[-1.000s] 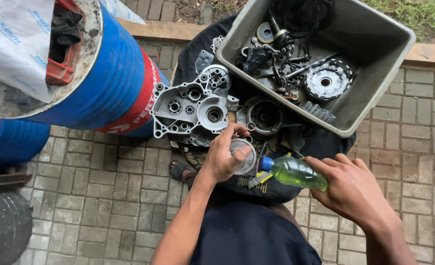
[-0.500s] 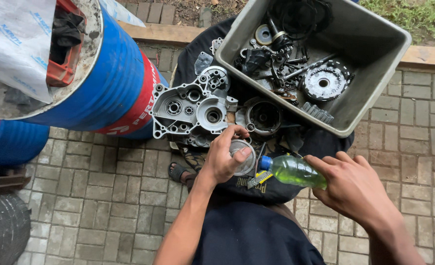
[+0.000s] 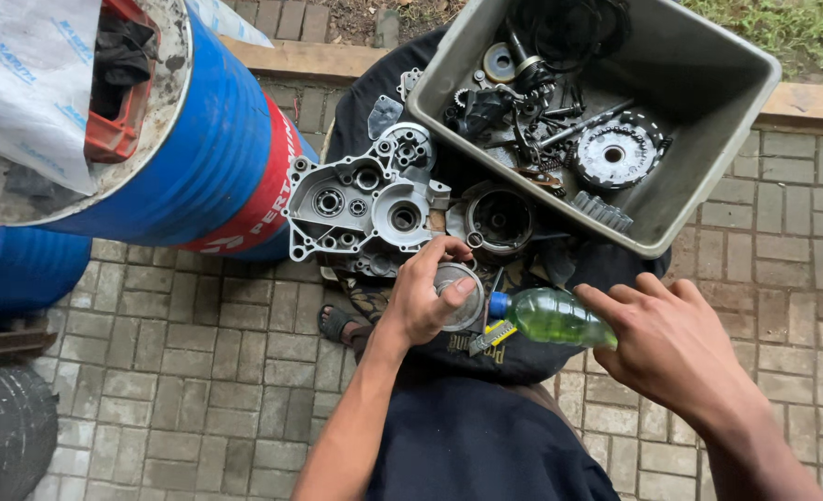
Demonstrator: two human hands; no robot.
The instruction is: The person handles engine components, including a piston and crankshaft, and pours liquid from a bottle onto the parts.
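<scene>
Drum (image 3: pixel 198 158), blue with a red band, lies at left; beside it rests a grey engine casing (image 3: pixel 365 209), and a grey tub (image 3: pixel 699 186) of gears and parts at right. Left hand (image 3: pixel 421 297) is clamped around a round metal ring (image 3: pixel 458 295). Right hand (image 3: pixel 681 348) grips a tilted green bottle (image 3: pixel 551 315), its blue cap just beside the ring.

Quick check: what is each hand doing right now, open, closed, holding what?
Left hand: closed around a round metal part.
Right hand: closed on a green bottle, tipped on its side, cap towards the part.
</scene>
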